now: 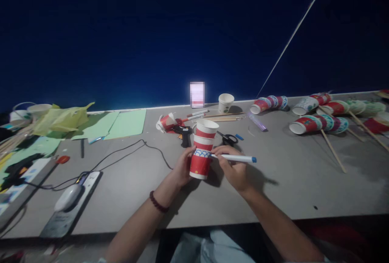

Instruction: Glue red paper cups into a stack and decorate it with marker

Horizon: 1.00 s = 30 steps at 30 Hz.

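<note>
A stack of red and white paper cups [202,149] stands on the grey table [288,190] in front of me. My left hand [183,166] is wrapped round the left side of the bottom cup. My right hand [233,169] is closed on a white marker with a blue cap [238,158], whose tip touches the blue scale pattern on the cup's rim. A bead bracelet [158,203] circles my left wrist.
Black scissors [228,137] and a glue gun [184,133] lie just behind the stack. Rows of joined cups on sticks [319,124] lie at the right. Green paper sheets [121,124], a power strip [71,200] with cables and a white cup [226,103] occupy the left and back.
</note>
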### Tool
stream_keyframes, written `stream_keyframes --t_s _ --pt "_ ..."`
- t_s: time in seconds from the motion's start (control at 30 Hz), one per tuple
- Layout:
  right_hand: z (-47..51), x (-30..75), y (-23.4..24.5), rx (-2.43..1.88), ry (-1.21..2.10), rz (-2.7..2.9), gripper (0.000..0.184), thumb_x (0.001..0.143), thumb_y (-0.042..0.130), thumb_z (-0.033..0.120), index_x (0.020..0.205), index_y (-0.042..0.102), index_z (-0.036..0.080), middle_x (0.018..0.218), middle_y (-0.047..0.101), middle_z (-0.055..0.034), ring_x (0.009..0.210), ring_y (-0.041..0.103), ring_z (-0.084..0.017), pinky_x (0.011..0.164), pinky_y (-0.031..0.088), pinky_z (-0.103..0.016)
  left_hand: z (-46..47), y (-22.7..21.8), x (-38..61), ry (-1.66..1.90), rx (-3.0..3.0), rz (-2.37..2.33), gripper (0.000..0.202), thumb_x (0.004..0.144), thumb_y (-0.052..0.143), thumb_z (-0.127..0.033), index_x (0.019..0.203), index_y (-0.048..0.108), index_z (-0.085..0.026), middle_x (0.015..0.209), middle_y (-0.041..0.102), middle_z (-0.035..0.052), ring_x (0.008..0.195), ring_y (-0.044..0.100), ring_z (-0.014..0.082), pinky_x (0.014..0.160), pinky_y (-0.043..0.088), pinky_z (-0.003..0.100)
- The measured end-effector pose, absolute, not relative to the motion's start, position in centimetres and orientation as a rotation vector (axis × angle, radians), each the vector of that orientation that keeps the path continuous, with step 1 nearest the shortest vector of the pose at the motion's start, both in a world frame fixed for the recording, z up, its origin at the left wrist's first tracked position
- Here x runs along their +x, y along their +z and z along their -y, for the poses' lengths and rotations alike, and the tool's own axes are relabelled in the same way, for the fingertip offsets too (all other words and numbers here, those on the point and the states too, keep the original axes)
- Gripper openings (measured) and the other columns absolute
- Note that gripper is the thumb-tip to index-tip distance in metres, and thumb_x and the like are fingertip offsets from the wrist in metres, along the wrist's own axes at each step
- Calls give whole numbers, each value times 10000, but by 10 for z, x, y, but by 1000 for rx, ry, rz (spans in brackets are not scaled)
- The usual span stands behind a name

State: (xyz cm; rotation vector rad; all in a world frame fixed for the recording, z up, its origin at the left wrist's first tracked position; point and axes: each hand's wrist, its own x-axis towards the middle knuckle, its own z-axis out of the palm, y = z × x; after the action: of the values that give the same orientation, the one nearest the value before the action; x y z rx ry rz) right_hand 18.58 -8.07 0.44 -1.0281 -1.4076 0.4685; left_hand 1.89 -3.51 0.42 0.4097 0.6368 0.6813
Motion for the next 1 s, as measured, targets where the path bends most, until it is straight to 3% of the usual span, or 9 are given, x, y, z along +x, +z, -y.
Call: stream_keyframes --t_s 0.5,1.0 --pt "81 186 4 -1051 431 1389 157 865 564 131 835 676 236 844 719 -34 835 679 -209 783 553 -345 36 9 23 797 461 -704 282 885 616 -322 984 719 -79 851 771 120 703 716 227 718 572 349" --pt "80 186 -3 -1070 437 1405 121 888 591 173 877 688 244 864 724 -29 851 678 -208 809 549 -348 38 1 23 778 499 -611 265 890 639 -311 982 731 -81 935 772 135 772 716 213 734 562 308"
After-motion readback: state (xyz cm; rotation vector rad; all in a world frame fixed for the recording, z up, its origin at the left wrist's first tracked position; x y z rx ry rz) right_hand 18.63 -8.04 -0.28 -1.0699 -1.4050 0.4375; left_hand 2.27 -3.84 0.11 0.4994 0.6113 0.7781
